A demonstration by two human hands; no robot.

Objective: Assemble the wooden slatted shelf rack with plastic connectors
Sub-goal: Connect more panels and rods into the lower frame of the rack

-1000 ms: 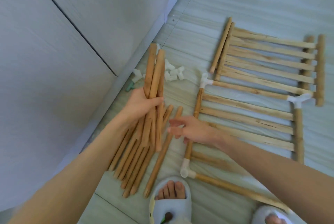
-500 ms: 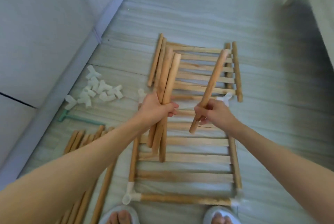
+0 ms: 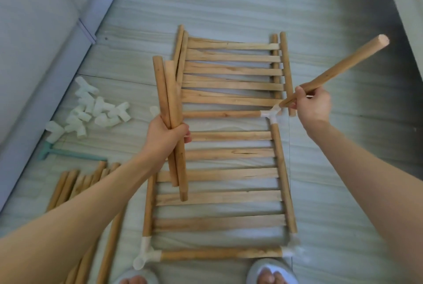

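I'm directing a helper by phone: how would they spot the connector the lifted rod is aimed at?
Find the slatted frame on the floor. At its far right corner sits a white connector. Unlike the loose connectors piled left, it already joins two rods, beside the right hand.

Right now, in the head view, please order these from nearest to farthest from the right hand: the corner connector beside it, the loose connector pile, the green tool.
From the right hand:
1. Corner connector, just left of the hand, at the frame's right rail.
2. Connector pile, far left on the floor, near the wall.
3. Green tool, farther left and lower, below the pile.
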